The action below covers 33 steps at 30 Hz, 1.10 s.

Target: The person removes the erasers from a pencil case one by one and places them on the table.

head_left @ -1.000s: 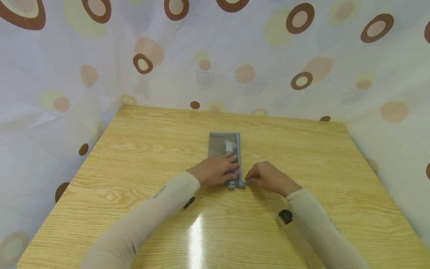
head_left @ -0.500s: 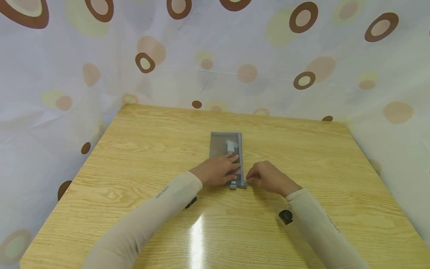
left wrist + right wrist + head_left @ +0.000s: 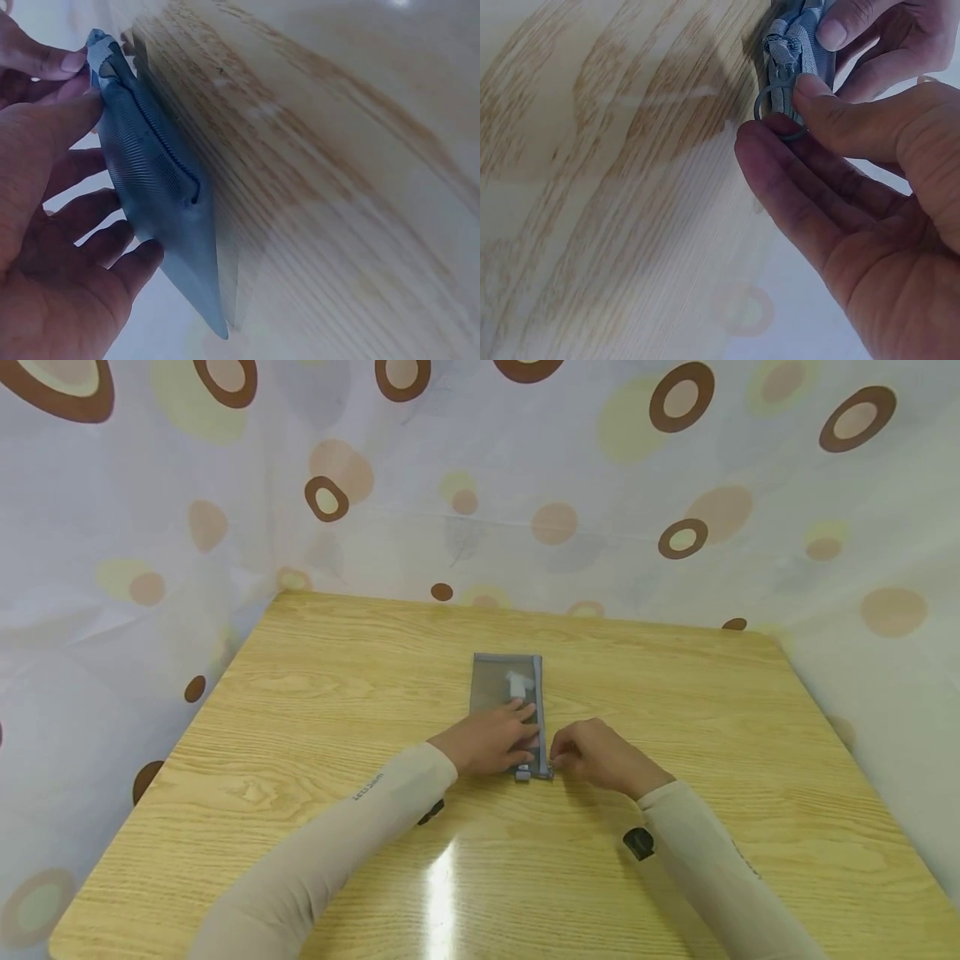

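Observation:
A flat grey-blue mesh zipper pouch (image 3: 489, 681) lies on the table, with a white item (image 3: 517, 685) showing through it. My left hand (image 3: 491, 739) rests on the pouch's near half, its fingers spread toward the zipper edge. In the left wrist view, the zipper (image 3: 166, 139) runs along the pouch's side. At the near right corner, my right hand (image 3: 596, 756) pinches a thin ring (image 3: 760, 103) between thumb and fingers. That ring sits at the zipper's end, beside bunched fabric (image 3: 782, 49). A small grey tab (image 3: 522, 776) sticks out from the near edge.
The pouch lies around the middle of a wood-grain table (image 3: 360, 677). A white curtain (image 3: 495, 477) with brown and yellow dots hangs behind the table and along its sides. Light glares off the tabletop near the front.
The head view has shifted slightly, so the pouch and left hand appear a little farther right. Both hands keep their hold at the pouch.

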Each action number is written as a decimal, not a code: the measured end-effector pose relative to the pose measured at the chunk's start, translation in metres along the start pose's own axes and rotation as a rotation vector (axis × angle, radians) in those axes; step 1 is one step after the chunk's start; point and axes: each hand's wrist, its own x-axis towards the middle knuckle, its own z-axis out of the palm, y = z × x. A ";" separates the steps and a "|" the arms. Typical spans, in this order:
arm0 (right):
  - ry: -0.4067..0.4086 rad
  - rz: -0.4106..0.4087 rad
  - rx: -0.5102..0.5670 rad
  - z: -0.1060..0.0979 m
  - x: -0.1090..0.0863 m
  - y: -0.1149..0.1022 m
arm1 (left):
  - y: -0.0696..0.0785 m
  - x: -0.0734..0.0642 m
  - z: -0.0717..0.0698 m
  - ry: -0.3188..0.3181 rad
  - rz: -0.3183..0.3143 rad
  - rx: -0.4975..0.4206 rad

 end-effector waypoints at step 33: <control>0.028 0.113 0.029 0.001 0.005 0.003 | 0.005 0.003 0.005 0.024 0.011 0.115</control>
